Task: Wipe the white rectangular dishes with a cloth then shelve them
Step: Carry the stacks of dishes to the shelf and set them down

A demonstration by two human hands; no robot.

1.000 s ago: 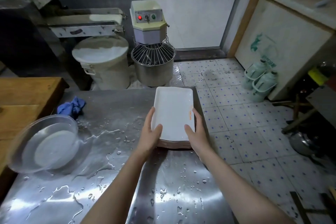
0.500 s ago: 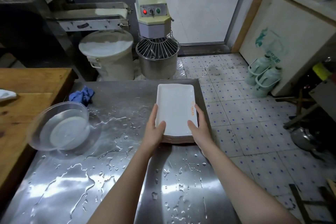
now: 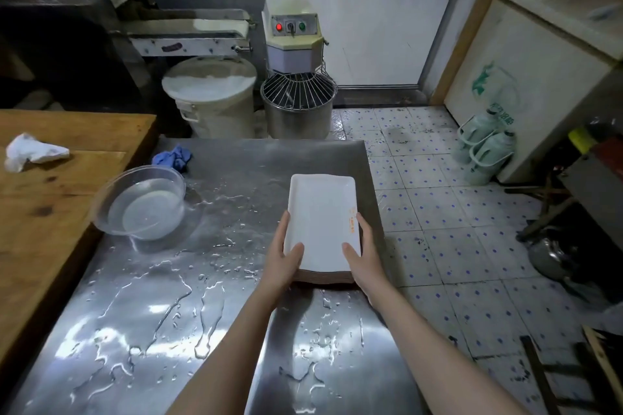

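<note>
So we've got both hands on the stack of white rectangular dishes (image 3: 322, 212). The left hand (image 3: 281, 263) clamps its near left corner and the right hand (image 3: 364, 258) the near right one, thumbs on the top dish, fingers curled down the long sides. The stack sits right between the grip and stretches away from it, at the right edge of the wet steel tabletop (image 3: 256, 158). We can't tell if it's resting or lifted a hair. There's small orange print on the top dish just beside the right fingers. Well to the left of the grip is a clear bowl (image 3: 104, 216) of water, with a blue cloth (image 3: 172, 156) beyond it. Further left a white cloth (image 3: 33, 150) lies on the wooden tabletop (image 3: 50, 229).
</note>
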